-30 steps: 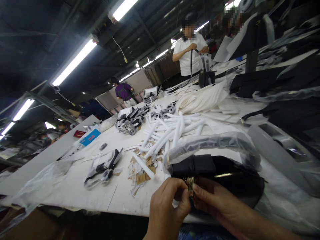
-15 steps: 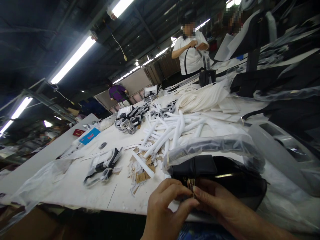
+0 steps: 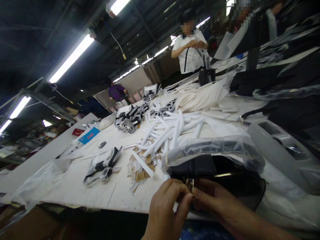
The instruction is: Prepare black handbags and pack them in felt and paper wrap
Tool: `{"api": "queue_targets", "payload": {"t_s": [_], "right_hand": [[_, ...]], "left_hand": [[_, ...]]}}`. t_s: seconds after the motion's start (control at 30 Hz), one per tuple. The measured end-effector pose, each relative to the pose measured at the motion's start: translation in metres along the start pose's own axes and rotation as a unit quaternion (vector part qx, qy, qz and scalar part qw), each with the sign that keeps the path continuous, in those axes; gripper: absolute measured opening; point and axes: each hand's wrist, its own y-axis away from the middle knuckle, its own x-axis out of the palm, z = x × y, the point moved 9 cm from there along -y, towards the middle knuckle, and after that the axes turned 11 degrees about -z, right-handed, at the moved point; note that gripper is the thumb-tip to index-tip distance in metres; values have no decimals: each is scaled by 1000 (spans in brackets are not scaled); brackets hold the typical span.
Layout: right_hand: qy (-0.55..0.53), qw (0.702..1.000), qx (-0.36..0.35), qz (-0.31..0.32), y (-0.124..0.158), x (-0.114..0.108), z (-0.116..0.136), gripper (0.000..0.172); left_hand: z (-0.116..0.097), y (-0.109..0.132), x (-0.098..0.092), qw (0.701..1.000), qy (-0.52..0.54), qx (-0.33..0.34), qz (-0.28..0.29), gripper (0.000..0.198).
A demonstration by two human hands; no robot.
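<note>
A black handbag (image 3: 240, 186) lies at the table's near edge, with a gold zip (image 3: 223, 175) along its top. Its arched handle (image 3: 212, 146) is wrapped in clear plastic. On the bag's near side is a gold metal clasp (image 3: 190, 184). My left hand (image 3: 166, 205) pinches the lower end of this clasp between thumb and fingertips. From the right, my right hand (image 3: 222, 201) grips it with the thumb on top, the other fingers tucked partly out of sight against the bag. The fingertips of both hands nearly meet and cover part of the clasp.
White tubes (image 3: 160, 143) lie heaped beyond the bag, beside paper scraps (image 3: 141, 171). Plastic-wrapped black straps (image 3: 103, 168) rest at left. A stack of white sheets (image 3: 202, 96) and a grey plastic piece (image 3: 280, 143) are farther right. A co-worker (image 3: 190, 50) stands across the table.
My left fingertips have closed in and shifted slightly left and down on the clasp. The clasp shows a little more. My right hand and the bag have barely moved.
</note>
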Motion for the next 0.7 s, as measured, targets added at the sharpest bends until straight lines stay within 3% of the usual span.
{"api": "queue_targets", "payload": {"t_s": [0.27,0.4,0.53,0.7], "right_hand": [[1,1000,18,22,4,2,-5,49],[1,999,30,27,5,3,-7,53],[0,999,28,25,6,1,-4,46],[33,999,39,-3,5,-9,1,37]], "left_hand": [[9,2,0,992,-105,10,-66,13],[27,-5,-4,988,53,-111,-96,13],[37,-7,-8,940,255,-195,-114,15],[54,13,-25,920,293,-238,-101,15]]}}
